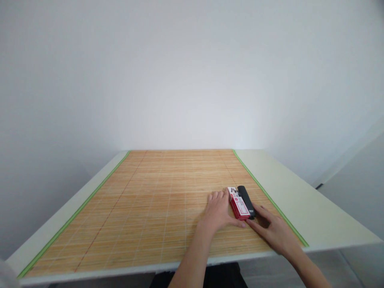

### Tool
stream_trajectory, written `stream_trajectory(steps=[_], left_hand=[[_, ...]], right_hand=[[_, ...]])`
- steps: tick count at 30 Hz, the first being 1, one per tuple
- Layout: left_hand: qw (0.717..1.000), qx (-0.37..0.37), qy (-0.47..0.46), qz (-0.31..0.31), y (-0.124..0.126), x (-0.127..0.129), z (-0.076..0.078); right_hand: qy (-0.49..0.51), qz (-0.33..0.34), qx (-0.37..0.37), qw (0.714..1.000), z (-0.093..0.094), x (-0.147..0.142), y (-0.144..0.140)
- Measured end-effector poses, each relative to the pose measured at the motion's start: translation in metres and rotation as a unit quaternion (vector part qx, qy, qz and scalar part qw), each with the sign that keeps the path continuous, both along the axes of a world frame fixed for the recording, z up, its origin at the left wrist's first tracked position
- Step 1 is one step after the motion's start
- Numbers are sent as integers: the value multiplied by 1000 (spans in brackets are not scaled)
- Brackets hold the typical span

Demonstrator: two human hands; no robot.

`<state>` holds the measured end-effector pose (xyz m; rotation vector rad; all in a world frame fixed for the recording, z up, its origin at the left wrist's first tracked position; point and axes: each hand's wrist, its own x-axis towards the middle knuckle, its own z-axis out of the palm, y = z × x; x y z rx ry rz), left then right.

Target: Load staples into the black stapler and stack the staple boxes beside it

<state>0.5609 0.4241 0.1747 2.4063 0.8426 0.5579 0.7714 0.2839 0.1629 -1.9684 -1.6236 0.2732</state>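
My left hand [218,212] and right hand [274,231] pinch the red card box [239,206] with narrow fingers; it seems light, stiff, best gripped by its long sides.

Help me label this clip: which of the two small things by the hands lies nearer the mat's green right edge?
The black stapler; it lies on the right of the red box, beside the green edge.

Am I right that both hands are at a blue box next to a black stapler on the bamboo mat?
Not quite. The head view shows the box is red and white, not blue. Left hand and right hand are at it, beside the black stapler, on the bamboo mat.
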Motion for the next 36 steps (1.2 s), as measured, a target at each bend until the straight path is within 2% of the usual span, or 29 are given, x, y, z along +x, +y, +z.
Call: stream_trajectory(steps=[6, 16, 36], left_hand=[[999, -38, 2, -2, -11, 0, 6], [997, -50, -20, 48, -37, -2, 2], [996, -51, -17, 67, -48, -3, 13]], right_hand=[[13, 3, 10, 1000, 1, -1, 0], [9, 3, 18, 1000, -2, 2, 0], [20, 8, 39, 999, 3, -5, -1]])
